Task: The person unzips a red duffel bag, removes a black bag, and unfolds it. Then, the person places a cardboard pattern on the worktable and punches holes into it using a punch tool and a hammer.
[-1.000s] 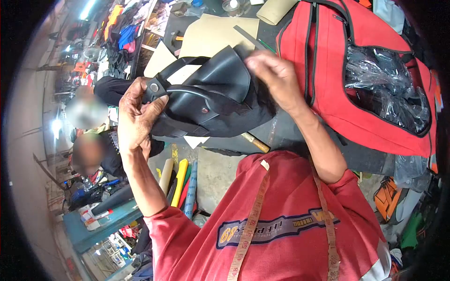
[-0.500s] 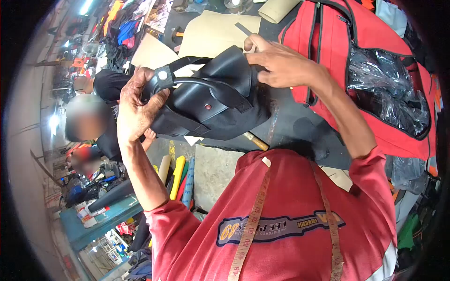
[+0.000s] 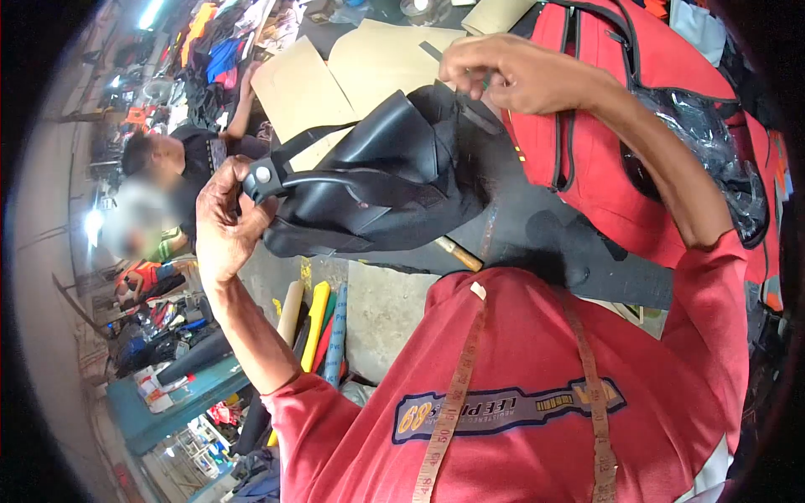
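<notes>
A black bag (image 3: 377,197) with a smooth flap and looped handles lies tilted on the dark work table. My left hand (image 3: 226,222) grips the bag's handles (image 3: 314,180) at a wrap with a pale round snap. Above the bag's right end, my right hand (image 3: 532,75) is raised with curled fingers. Something small and greenish shows between those fingers, too little visible to name. Just below them is a dark, narrow strip (image 3: 480,113), and I cannot tell whether the hand holds it.
Tan paper sheets (image 3: 381,59) lie behind the bag. A large red bag (image 3: 587,159) with black zips and clear plastic stands at right. A wooden handle (image 3: 459,251) lies at the near table edge. Rolls of material (image 3: 319,314) stand below left. Another person (image 3: 197,159) is at left.
My right hand has moved up and right, away from the bag's top edge, and its fingers have curled. My left hand has drawn the handles slightly left and down. The other person has reached toward the paper.
</notes>
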Action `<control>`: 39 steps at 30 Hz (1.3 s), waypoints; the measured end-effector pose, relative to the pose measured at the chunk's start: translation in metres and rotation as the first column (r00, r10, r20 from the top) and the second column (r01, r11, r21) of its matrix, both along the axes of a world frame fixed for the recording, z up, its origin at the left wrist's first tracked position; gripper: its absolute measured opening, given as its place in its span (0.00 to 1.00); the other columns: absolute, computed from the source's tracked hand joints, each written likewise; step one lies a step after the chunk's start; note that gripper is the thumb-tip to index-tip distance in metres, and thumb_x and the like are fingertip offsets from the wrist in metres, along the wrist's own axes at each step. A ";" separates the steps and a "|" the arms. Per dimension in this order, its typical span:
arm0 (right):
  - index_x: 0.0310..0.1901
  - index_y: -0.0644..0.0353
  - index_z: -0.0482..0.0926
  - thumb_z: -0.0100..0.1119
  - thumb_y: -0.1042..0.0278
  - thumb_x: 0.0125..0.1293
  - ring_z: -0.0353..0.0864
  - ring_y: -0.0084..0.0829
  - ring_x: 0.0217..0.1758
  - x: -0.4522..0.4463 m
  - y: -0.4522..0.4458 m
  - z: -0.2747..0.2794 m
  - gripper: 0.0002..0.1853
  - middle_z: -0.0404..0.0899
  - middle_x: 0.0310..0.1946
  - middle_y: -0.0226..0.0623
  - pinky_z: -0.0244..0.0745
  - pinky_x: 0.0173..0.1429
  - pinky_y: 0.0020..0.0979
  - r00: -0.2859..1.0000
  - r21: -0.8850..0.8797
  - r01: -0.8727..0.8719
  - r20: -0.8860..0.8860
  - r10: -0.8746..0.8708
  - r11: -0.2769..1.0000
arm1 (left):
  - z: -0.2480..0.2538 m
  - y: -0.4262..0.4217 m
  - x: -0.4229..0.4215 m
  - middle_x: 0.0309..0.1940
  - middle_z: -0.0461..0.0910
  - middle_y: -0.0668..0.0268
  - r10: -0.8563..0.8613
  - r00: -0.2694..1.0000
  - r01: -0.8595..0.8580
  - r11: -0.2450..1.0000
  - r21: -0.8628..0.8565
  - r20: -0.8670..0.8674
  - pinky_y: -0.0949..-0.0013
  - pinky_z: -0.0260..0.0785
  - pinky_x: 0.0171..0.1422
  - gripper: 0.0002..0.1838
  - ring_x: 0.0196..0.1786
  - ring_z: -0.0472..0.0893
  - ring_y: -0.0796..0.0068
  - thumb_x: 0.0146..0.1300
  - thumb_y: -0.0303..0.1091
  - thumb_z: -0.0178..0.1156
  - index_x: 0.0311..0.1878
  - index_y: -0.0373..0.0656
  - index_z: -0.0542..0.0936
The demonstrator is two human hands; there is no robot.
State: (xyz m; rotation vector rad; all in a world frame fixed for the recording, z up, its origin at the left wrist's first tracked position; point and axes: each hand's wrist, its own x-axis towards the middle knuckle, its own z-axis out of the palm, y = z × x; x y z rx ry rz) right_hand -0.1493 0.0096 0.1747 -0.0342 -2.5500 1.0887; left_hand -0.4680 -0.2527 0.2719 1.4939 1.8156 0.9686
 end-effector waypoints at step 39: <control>0.58 0.57 0.72 0.60 0.69 0.67 0.81 0.52 0.57 -0.009 -0.041 0.037 0.18 0.81 0.49 0.47 0.74 0.56 0.52 0.859 0.297 -0.156 0.511 -0.019 0.942 | -0.007 -0.021 0.010 0.38 0.78 0.68 -0.024 0.989 0.050 0.984 0.169 -0.148 0.73 0.64 0.54 0.12 0.43 0.75 0.75 0.50 0.19 0.66 0.39 0.39 0.79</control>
